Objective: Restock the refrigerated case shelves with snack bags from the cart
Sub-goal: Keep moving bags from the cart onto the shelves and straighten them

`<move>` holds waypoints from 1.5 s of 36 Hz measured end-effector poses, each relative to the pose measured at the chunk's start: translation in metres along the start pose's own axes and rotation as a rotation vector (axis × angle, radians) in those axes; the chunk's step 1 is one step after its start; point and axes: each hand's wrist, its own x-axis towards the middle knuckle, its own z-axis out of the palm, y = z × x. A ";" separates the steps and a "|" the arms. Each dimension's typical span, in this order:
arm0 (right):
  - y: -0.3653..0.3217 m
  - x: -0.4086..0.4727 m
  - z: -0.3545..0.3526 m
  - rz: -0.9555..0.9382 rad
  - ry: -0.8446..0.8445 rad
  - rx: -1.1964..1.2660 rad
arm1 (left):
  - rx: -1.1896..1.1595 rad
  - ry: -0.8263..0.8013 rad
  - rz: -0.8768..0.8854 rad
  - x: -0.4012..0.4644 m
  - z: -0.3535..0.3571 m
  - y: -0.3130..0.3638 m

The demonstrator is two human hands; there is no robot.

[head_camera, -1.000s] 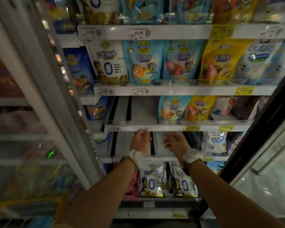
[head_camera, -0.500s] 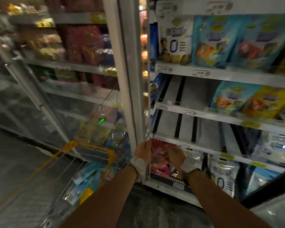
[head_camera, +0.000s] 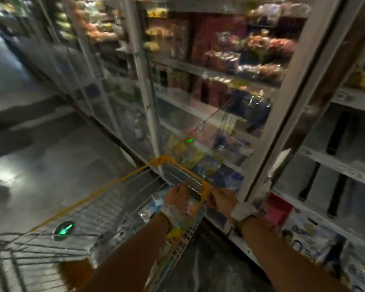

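Observation:
A wire cart (head_camera: 114, 220) with a yellow rim stands on the floor left of the open case. Snack bags (head_camera: 150, 209) in blue and yellow lie in its near right corner. My left hand (head_camera: 176, 196) hovers over those bags inside the rim, fingers loosely curled, nothing in it. My right hand (head_camera: 221, 197) is just outside the rim's corner, also loosely curled, with nothing visible in it. The case shelves (head_camera: 346, 165) at the right have bare white lanes with black dividers. White snack bags (head_camera: 303, 232) and a red bag (head_camera: 278, 209) stand on the lowest shelf. The view is motion-blurred.
The case's white door post (head_camera: 282, 123) rises between the cart and the open shelves. Closed glass doors (head_camera: 177, 102) with stocked goods behind them run along to the left. Grey aisle floor (head_camera: 51, 165) lies left of the cart.
My view has swung left and down, from the shelves to the cart. Both hands have come away from the lower shelf and now sit over the cart's near corner.

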 end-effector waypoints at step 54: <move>0.057 0.308 0.250 -0.032 -0.366 -0.726 | -0.254 0.331 -0.525 0.140 -0.156 -0.281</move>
